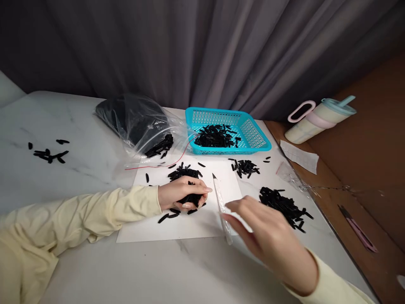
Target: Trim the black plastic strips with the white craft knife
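Left hand [182, 189] curled around black pieces [192, 199]
Tilt that cupped palm and some could spill (can't tell if right hand [267, 232] grips anything).

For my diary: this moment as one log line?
left hand: cupping black pieces; right hand: beside white pen-like tool; blue basket: more pieces inside
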### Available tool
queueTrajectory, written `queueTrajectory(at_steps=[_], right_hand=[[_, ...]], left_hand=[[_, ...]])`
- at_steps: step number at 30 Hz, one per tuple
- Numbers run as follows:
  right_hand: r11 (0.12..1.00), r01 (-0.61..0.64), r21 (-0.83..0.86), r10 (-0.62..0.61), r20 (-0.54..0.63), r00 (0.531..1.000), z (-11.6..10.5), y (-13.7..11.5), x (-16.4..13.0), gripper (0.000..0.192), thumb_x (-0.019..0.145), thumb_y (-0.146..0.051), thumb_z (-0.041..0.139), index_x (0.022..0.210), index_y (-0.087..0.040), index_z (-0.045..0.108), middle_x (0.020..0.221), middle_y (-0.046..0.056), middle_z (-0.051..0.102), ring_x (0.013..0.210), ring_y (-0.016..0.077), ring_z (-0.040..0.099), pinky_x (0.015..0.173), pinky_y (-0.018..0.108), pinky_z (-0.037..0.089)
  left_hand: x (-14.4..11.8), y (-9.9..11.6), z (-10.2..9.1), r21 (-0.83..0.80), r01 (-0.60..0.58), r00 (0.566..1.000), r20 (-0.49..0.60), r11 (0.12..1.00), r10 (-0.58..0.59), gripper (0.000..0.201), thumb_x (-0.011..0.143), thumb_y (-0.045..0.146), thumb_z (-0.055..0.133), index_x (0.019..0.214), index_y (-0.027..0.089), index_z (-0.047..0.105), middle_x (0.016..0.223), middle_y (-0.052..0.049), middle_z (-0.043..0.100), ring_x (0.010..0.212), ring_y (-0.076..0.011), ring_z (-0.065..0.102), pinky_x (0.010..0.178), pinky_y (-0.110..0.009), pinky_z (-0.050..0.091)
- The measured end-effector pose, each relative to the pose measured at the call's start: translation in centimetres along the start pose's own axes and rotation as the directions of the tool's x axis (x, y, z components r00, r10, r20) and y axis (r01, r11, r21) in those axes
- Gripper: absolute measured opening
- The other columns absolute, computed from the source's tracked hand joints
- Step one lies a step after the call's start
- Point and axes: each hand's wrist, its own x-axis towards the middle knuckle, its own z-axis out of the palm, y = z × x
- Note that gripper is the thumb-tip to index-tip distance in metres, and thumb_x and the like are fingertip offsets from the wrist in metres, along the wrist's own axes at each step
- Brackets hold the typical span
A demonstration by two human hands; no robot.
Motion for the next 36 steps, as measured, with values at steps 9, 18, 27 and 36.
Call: queueTrajectory(at_steps=[9,18,27,36], right_hand=[[0.897,0.215,-0.387,-0.182,0.121,0.976,4.2,-1.5,2.9,0.039,0.099,-0.031,0.02,0.071,-0.018,0.045,0.056,0.003,0.053,0.047,0.0166,0.049,0.046,0.03,0.019],[0.896,0.381,-0.229,-0.223,0.509,0.831,2.3,-0.8,3.1,0.007,0.085,-0.011,0.048,0.082,-0.017,0.048,0.065,0.002,0.061,0.049,0.0167,0.056,0.043,0.03,0.014],[0.975,0.204,-0.085,-0.154,0.398,0.904,2.3,0.6,3.0,0.048,0.1,-0.035,0.012,0.082,-0.014,0.051,0.05,0.0,0.059,0.039,0.0127,0.052,0.042,0.028,0.017],[0.955,0.139,-0.263,-0.117,0.098,0.988,2.7,-0.4,4.5,0.043,0.098,-0.034,0.03,0.066,-0.016,0.05,0.048,-0.001,0.051,0.04,0.0113,0.045,0.043,0.027,0.02]], left_hand=[[0.1,-0.4,0.2,0.109,-0.034,0.999,-0.012,0.993,0.035,0.028,0.08,0.042,0.054,0.072,0.016,0.049,0.035,0.007,0.04,0.028,-0.0038,0.026,0.029,-0.015,0.012],[-0.1,0.0,0.8,0.272,0.015,1.0,-0.017,0.962,-0.01,0.027,0.076,0.042,0.057,0.072,0.017,0.049,0.043,0.006,0.045,0.035,-0.0053,0.038,0.029,-0.011,0.018],[-0.1,0.2,0.5,0.228,0.011,1.0,-0.002,0.974,-0.011,0.025,0.076,0.04,0.059,0.07,0.016,0.05,0.047,0.005,0.046,0.035,-0.0044,0.035,0.028,-0.011,0.017],[0.7,0.0,-0.5,-0.075,0.013,0.994,0.105,0.997,-0.005,0.022,0.076,0.026,0.058,0.061,0.015,0.047,0.047,0.006,0.04,0.033,-0.0023,0.027,0.026,-0.012,0.011]])
